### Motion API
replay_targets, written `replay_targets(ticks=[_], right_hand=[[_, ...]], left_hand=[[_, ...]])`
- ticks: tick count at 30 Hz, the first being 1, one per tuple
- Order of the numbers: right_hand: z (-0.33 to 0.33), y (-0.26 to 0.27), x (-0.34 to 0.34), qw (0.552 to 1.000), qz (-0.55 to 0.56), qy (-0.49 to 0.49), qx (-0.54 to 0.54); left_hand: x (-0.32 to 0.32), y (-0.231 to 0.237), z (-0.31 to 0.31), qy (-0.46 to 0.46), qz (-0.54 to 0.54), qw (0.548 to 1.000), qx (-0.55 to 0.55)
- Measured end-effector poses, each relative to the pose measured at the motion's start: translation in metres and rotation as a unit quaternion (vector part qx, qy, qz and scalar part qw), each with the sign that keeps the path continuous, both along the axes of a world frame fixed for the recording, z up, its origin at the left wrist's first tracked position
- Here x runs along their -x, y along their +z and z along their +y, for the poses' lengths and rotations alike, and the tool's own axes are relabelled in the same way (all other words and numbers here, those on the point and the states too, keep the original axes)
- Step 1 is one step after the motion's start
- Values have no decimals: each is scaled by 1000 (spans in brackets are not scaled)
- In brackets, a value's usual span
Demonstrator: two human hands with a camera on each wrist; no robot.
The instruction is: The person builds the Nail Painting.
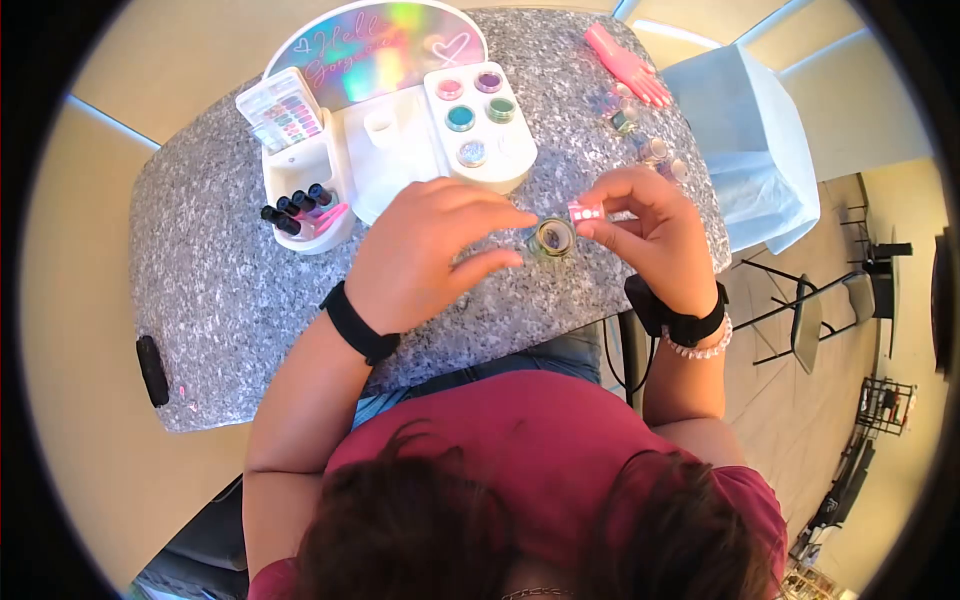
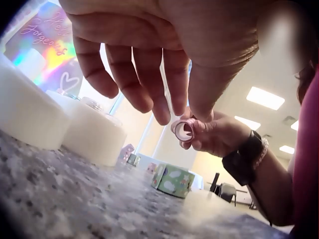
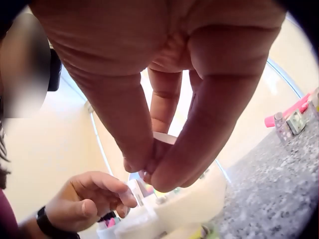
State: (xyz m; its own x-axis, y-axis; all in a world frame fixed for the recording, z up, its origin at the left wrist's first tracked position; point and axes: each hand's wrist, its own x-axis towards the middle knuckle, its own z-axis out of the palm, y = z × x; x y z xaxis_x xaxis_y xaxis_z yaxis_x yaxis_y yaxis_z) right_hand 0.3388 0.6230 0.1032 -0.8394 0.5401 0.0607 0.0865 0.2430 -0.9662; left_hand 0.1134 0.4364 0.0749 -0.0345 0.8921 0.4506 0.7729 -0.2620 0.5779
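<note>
My right hand (image 1: 655, 235) pinches a small pink patterned roll of tape (image 1: 587, 213) between thumb and fingers, raised over the speckled table. In the left wrist view the pink roll faces the camera, its hollow core showing. A green roll of tape (image 2: 173, 180) with white cloud shapes rests on the table, below and between both hands. My left hand (image 1: 430, 240) hovers beside the green roll with relaxed, parted fingers and holds nothing. In the right wrist view, the fingers hide most of the pink roll.
Beyond the hands stands a white holder (image 1: 390, 140) with a shiny rainbow back panel (image 1: 380, 50). Several glitter pots (image 1: 460, 118) sit in its right block and dark-capped bottles (image 1: 290, 210) at its left. A pink model hand (image 1: 627, 65) and more small rolls (image 1: 655, 150) lie at the right.
</note>
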Motion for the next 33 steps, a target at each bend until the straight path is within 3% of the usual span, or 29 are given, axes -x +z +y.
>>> replay_targets(ticks=[5, 8, 12, 20, 24, 27, 33], right_hand=[[-18, -2, -3, 987, -69, -47, -135], [-19, -16, -1, 984, -53, -61, -161], [-21, -25, 0, 991, -49, -57, -110], [-27, -17, 3, 976, -52, -51, -207], [-28, -14, 5, 971, -88, -28, -222], [-31, -14, 6, 974, -76, -63, -205], [-27, -12, 6, 964, -72, -6, -254]], left_hand=[[-23, -11, 3, -15, 45, 998, 45], [-28, -12, 4, 17, 74, 996, 49], [-28, -14, 4, 27, 85, 994, 64], [-29, -13, 4, 26, 90, 993, 72], [-28, -13, 3, 29, 78, 993, 85], [-28, -16, 3, 32, 77, 993, 82], [-29, -16, 3, 37, 92, 991, 85]])
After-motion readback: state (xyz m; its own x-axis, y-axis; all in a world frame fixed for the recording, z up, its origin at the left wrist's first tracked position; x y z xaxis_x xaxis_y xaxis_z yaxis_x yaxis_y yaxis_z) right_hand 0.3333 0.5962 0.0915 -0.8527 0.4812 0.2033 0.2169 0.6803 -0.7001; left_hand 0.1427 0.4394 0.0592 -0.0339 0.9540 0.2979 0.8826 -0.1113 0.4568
